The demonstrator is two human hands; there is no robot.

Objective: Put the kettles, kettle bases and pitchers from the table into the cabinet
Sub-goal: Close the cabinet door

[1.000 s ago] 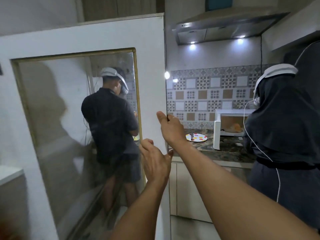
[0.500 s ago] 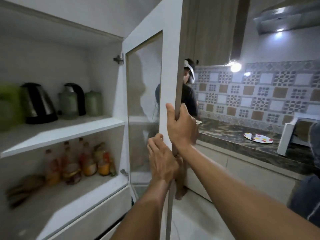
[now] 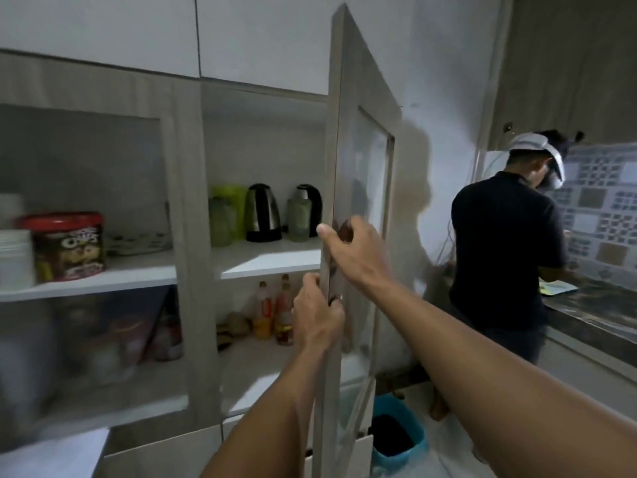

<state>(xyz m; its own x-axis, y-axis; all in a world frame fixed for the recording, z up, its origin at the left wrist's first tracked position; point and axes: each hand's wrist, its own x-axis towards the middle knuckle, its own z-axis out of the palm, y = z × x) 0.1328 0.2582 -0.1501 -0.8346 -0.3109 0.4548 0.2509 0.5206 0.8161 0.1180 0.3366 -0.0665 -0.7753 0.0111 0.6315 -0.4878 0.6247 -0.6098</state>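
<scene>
Hands: left hand (image 3: 319, 313), right hand (image 3: 355, 251) both gripping cabinet door (image 3: 334, 160) edge | kettle (image 3: 262, 212) on shelf (image 3: 272, 257)

Both hands grip cabinet door (image 3: 332, 167) edge: left hand (image 3: 319, 313) low, right hand (image 3: 355, 253) above; steel kettle (image 3: 262, 212) on shelf (image 3: 272, 258).

Head camera faces the cabinet (image 3: 193, 208) closely, slightly downward.
</scene>
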